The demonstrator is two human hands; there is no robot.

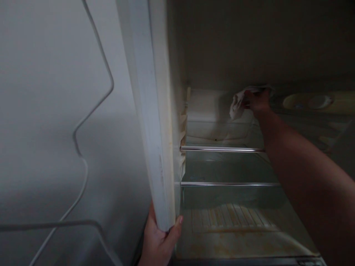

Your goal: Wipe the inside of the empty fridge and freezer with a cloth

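Reaching into a dim fridge, a person's bare right arm stretches in from the lower right, over two shelves. At its end, the right hand has its fingers closed on a crumpled, whitish cloth. The cloth is near the back of the fridge, above the shelves, with one loose fold hanging to the left of the hand. Shadow hides some of the fingertips, and whether the cloth touches the surface behind it is hard to tell.

Low in the middle of the view, the left hand is clamped around the bottom of a long, pale edge at the fridge's left side. Its thumb lies on the right of that edge; most of its other fingers are hidden behind.

Each shelf shows a shiny metal strip, an upper one and a lower one, running across. Pale shelf supports step down the inner left side. To the right of the right hand sits a yellowish, oval fitting. Brownish stains mark the ribbed base below. At far left, a grey cord zigzags down a whitish panel.
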